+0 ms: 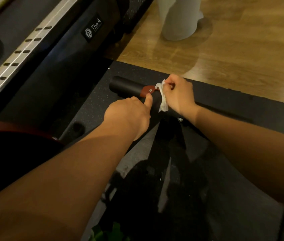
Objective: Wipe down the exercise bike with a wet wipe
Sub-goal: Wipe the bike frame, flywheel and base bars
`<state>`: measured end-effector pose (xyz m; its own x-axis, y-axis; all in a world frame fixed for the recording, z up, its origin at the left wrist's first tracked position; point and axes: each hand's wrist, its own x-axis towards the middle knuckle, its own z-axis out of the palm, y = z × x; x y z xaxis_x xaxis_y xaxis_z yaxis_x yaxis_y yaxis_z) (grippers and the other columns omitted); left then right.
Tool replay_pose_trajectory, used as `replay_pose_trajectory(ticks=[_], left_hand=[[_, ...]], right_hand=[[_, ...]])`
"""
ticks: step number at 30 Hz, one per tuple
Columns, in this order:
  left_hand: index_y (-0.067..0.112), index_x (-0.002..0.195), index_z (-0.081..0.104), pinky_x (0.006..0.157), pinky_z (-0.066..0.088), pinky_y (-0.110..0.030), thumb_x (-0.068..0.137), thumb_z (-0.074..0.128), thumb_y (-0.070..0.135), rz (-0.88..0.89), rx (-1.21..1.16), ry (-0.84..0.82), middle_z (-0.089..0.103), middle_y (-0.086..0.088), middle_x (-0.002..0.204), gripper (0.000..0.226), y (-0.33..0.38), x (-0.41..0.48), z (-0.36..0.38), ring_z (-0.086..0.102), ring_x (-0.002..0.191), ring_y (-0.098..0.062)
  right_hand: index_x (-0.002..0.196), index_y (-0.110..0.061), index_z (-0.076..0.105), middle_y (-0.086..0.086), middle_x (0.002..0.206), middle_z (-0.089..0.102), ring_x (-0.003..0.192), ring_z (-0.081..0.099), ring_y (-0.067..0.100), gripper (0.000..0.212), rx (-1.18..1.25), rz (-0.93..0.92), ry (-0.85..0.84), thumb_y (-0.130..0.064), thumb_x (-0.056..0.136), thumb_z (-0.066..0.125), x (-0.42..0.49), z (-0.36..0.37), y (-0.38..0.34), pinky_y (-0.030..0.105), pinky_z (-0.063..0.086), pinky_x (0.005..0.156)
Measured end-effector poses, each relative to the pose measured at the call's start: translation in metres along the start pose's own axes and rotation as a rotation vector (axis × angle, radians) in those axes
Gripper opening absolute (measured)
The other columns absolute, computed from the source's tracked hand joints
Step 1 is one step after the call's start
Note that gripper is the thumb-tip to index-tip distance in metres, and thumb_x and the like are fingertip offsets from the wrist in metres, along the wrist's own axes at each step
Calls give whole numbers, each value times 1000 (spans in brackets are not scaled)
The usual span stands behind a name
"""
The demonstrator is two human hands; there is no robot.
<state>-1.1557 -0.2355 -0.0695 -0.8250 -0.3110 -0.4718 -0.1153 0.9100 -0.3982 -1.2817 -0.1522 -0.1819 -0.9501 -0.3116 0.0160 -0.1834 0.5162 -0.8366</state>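
The exercise bike's black base bar lies across a dark speckled mat, with a red-brown plate screwed onto it. My right hand grips a crumpled white wet wipe and holds it against the bar just right of the plate. My left hand sits at the near side of the bar, its fingers curled under and its thumb pressed on the plate's lower edge. The bike's black frame runs from the bar toward me between my forearms.
A treadmill with a silver side rail stands at the left on the same mat. Wooden floor lies beyond, with a white cylinder standing on it. Something green shows at the bottom edge.
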Motion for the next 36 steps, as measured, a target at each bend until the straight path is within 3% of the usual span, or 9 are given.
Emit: replay_pose_trajectory(ticks=[5, 7, 9, 13, 19, 22, 25, 30, 36], left_hand=[[24, 156, -6, 88, 46, -46, 106, 29, 40, 3, 17, 11, 43, -17, 141, 63, 0, -3, -2, 51, 120, -37], [24, 156, -6, 89, 46, -47, 107, 28, 39, 3, 28, 10, 42, -18, 143, 62, -1, -3, -2, 50, 121, -38], [23, 157, -7, 87, 46, -47, 107, 27, 39, 12, 37, 16, 40, -19, 145, 62, 0, -2, -3, 50, 121, -38], [24, 157, -7, 82, 46, -45, 107, 26, 39, 11, 46, 19, 40, -18, 145, 62, 0, -1, -1, 53, 117, -38], [26, 156, -9, 86, 49, -47, 106, 27, 39, -8, 57, 4, 41, -18, 145, 62, 2, 1, -1, 54, 115, -39], [25, 156, -8, 87, 51, -48, 106, 27, 39, 10, 47, 8, 42, -18, 143, 62, 2, 2, 1, 56, 111, -38], [25, 156, -8, 89, 50, -49, 106, 28, 39, 7, 37, 15, 42, -19, 142, 62, -1, 2, 1, 53, 114, -39], [25, 156, -8, 89, 48, -47, 107, 26, 39, 13, 54, 18, 42, -18, 144, 61, 1, -1, -2, 52, 118, -39], [25, 156, -8, 91, 46, -47, 107, 27, 39, 6, 45, -18, 41, -18, 145, 62, 1, -2, -6, 52, 119, -39]], right_hand=[[124, -8, 47, 18, 118, 55, 99, 59, 39, 29, -456, -106, -114, -11, 95, 49, 0, -3, 5, 42, 46, 72], [129, -10, 39, 18, 117, 50, 90, 60, 41, 40, -673, -267, -231, -17, 93, 55, -20, -10, 14, 42, 43, 64], [124, -11, 38, 16, 111, 51, 85, 59, 41, 32, -800, -257, -248, -23, 97, 50, -27, -28, 34, 40, 39, 62], [114, -9, 46, 19, 112, 52, 97, 55, 43, 21, -719, 25, -160, -21, 97, 49, -11, -59, 59, 41, 40, 69], [97, -18, 59, 3, 96, 57, 85, 55, 16, 13, -126, -216, -110, -13, 96, 47, -7, -18, 36, 20, 35, 72], [131, -11, 58, 10, 126, 53, 112, 53, 24, 35, -286, -310, -314, -19, 97, 53, -23, -34, 54, 21, 35, 94], [128, -9, 63, 13, 127, 52, 118, 49, 33, 36, -508, -379, -397, -23, 95, 59, -21, -61, 71, 36, 39, 101], [107, -12, 67, 12, 111, 59, 105, 56, 32, 38, -538, -342, -500, -41, 82, 73, 6, -36, 34, 40, 49, 87], [130, -14, 42, 13, 109, 62, 98, 59, 36, 71, -771, -244, -415, -56, 80, 69, -22, -58, 52, 37, 44, 68]])
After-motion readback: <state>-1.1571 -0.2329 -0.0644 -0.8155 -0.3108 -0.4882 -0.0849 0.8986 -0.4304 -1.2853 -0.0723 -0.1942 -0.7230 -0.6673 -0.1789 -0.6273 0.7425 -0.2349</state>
